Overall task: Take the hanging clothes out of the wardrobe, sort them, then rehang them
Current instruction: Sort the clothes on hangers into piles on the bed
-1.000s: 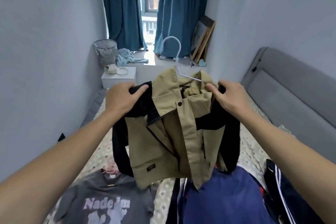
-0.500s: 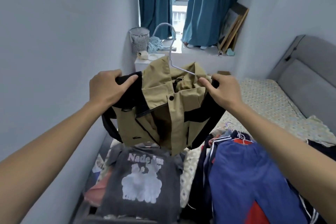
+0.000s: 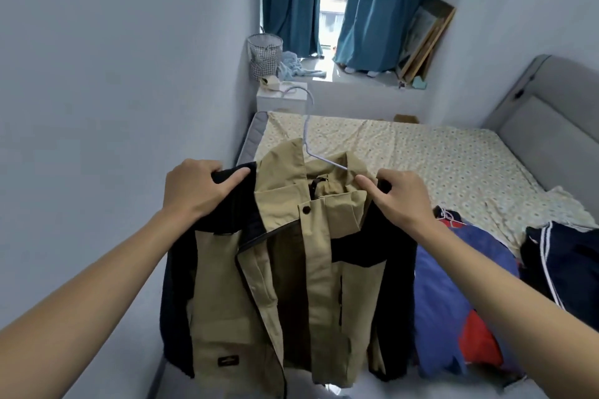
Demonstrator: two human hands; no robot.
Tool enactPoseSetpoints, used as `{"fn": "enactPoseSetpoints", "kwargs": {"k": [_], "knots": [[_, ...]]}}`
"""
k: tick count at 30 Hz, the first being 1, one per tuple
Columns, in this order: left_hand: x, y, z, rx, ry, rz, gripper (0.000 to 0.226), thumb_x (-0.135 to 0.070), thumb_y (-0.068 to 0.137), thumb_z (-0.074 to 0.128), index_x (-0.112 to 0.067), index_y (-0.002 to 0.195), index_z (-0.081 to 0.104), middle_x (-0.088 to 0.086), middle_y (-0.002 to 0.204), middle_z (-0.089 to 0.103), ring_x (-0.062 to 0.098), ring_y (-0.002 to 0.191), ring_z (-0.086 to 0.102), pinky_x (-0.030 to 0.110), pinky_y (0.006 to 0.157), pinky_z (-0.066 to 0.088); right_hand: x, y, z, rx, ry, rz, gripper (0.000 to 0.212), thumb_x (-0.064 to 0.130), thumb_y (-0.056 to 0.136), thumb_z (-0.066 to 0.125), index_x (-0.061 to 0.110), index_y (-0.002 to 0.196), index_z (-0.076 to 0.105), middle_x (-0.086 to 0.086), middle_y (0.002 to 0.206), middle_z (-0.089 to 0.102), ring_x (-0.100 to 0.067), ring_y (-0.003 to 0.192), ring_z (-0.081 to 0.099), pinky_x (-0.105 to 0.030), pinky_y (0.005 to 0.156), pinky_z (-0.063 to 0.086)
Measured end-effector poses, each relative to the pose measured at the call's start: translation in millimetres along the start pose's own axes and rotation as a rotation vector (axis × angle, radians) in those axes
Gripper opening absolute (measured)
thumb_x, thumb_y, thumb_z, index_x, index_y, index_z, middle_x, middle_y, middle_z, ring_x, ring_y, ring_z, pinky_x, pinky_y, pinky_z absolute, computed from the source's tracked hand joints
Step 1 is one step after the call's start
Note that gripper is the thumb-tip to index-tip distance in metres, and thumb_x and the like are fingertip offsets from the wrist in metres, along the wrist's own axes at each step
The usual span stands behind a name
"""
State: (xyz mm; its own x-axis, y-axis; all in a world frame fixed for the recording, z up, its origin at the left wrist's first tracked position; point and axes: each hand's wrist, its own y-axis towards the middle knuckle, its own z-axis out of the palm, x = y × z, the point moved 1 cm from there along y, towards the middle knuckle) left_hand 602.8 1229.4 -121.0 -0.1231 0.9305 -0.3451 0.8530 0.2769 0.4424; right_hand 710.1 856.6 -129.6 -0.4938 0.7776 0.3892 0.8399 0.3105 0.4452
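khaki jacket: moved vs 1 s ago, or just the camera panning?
Cannot tell: the camera itself swung. Both hands, left hand and right hand, grip the khaki jacket at the shoulders as before; it now shows lower against the window sill.

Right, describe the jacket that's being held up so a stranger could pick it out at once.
Start at the bed with its flower-print sheet, then look just in front of its near end. Both hands, the left hand and the right hand, grip the shoulders of the khaki jacket, which hangs on a pale wire hanger. Unlike the blue garment lying beside it, it is tan with black sleeves.
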Motion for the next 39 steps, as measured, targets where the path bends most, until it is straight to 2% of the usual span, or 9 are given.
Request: {"fn": "enactPoseSetpoints", "kwargs": {"k": [4,9,12,20,23,26,29,32,39], "knots": [[31,-18,32,0.098,0.003,-0.03,0.081,-0.088,0.081,0.043,-0.011,0.056,0.041,-0.001,0.048,0.048,0.018,0.049,0.049,0.032,0.049,0.037,-3,-27,40,0.085,-0.021,0.078,0.069,0.077,0.09,0.05,0.02,0.055,0.036,0.003,0.048,0.045,-0.025,0.054,0.052,-0.043,0.053,0.039],[60,-26,94,0.207,0.012,-0.078,0.079,-0.087,0.084,0.049,-0.013,0.059,0.04,-0.002,0.05,0.048,0.015,0.05,0.049,0.031,0.048,0.036,-28,-37,97,0.187,-0.057,0.141,0.071,0.077,0.092,0.051,0.017,0.056,0.041,0.004,0.048,0.043,-0.024,0.056,0.051,-0.038,0.052,0.028],[78,-19,136,0.277,0.048,-0.106,0.077,-0.088,0.085,0.047,-0.015,0.06,0.04,-0.004,0.052,0.049,0.013,0.052,0.049,0.032,0.049,0.037,-48,-30,141,0.256,0.006,0.158,0.061,0.07,0.093,0.058,0.026,0.055,0.037,0.007,0.049,0.041,-0.022,0.056,0.05,-0.038,0.054,0.028],[115,51,249,0.523,0.146,-0.114,0.076,-0.086,0.087,0.038,-0.014,0.065,0.045,-0.001,0.063,0.054,0.014,0.057,0.05,0.034,0.051,0.034,-119,27,259,0.503,0.015,0.267,0.063,0.079,0.095,0.045,0.023,0.066,0.049,0.005,0.063,0.055,-0.017,0.062,0.054,-0.039,0.053,0.036],[126,80,292,0.577,0.148,-0.141,0.074,-0.084,0.09,0.04,-0.013,0.069,0.046,0.0,0.068,0.054,0.017,0.063,0.05,0.035,0.053,0.034,-142,58,292,0.579,0.05,0.331,0.055,0.072,0.098,0.048,0.025,0.07,0.048,0.005,0.068,0.055,-0.017,0.065,0.053,-0.037,0.054,0.031],[141,114,341,0.624,0.14,-0.16,0.067,-0.081,0.094,0.04,-0.017,0.073,0.042,-0.001,0.079,0.051,0.021,0.075,0.05,0.037,0.059,0.038,-166,92,326,0.648,0.082,0.405,0.05,0.062,0.102,0.05,0.019,0.077,0.05,0.001,0.075,0.055,-0.023,0.071,0.054,-0.039,0.06,0.036],[157,144,388,0.626,0.099,-0.179,0.052,-0.064,0.102,0.047,-0.014,0.09,0.052,0.004,0.097,0.051,0.025,0.093,0.05,0.04,0.07,0.045,-189,124,362,0.667,0.079,0.485,0.038,0.055,0.103,0.052,0.019,0.097,0.061,-0.003,0.099,0.064,-0.027,0.097,0.06,-0.043,0.079,0.049],[166,161,418,0.629,0.084,-0.206,0.03,-0.039,0.105,0.051,-0.009,0.106,0.056,0.012,0.109,0.053,0.032,0.106,0.053,0.047,0.076,0.052,-198,148,385,0.708,0.053,0.508,0.044,0.048,0.104,0.052,0.017,0.136,0.055,-0.007,0.136,0.054,-0.027,0.13,0.047,-0.045,0.103,0.045],[139,161,445,0.706,0.069,-0.143,0.036,-0.041,0.105,0.049,-0.014,0.126,0.058,0.01,0.117,0.058,0.03,0.111,0.053,0.043,0.078,0.05,-213,151,370,0.74,-0.006,0.452,0.053,0.045,0.107,0.046,0.019,0.153,0.042,-0.006,0.153,0.046,-0.026,0.144,0.037,-0.043,0.109,0.04]]}}
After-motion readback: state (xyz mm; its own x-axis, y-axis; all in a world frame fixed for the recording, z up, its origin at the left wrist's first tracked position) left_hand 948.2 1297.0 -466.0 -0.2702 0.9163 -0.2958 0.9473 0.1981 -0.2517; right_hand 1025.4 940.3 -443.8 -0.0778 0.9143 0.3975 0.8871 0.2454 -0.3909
